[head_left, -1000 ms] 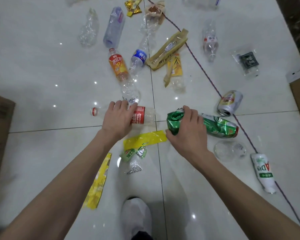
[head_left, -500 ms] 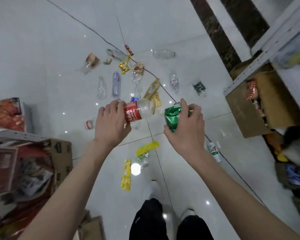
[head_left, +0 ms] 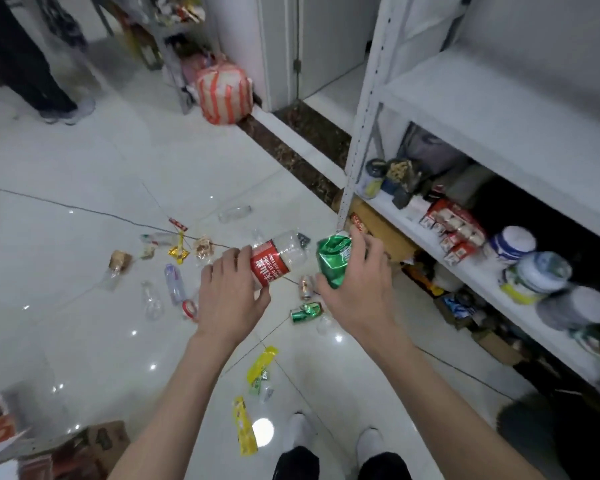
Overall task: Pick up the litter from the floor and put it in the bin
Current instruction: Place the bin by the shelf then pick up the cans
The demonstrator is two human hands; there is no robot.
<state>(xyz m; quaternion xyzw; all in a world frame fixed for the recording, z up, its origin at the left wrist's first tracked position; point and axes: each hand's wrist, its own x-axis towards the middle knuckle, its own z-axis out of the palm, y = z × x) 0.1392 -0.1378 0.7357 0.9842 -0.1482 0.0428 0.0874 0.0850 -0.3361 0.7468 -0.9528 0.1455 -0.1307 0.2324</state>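
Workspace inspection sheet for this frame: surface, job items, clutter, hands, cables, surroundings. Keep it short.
Surface: glossy white tiled floor, glare spots.
Job's things: red-label bottle and crushed green can held up; bin: nothing seen.
Clutter: second green can, yellow wrapper, clear bottle, more litter on floor.
Grippers: left hand grips bottle; right hand grips can.
Cables: thin dark cord crosses floor.
Surroundings: stocked white shelf rack right; cardboard box lower left; another person's legs top left.
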